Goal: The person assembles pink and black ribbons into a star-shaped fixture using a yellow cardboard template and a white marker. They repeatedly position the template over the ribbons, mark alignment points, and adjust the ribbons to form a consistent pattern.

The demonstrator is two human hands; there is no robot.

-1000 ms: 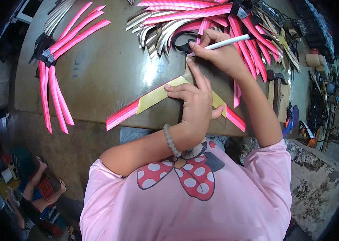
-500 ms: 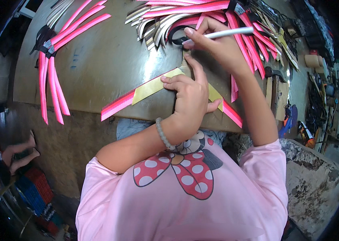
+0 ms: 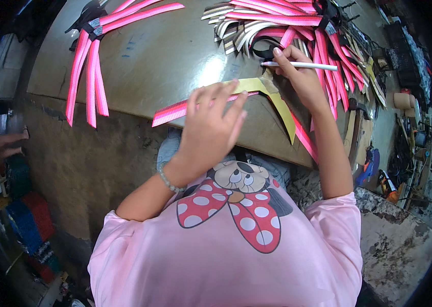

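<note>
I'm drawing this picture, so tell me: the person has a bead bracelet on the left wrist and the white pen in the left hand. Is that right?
Not quite: the head view shows the white pen in the right hand. The bead bracelet is on the left wrist, as you said.

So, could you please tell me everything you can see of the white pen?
The white pen is slim and straight, with a smooth barrel that looks like plastic and a pinkish tip end. The right hand holds it between thumb and fingers, nearly level across the picture: its tip end points left, its other end sticks out right, in front of pink straps. Whether the tip touches anything is unclear.
</note>
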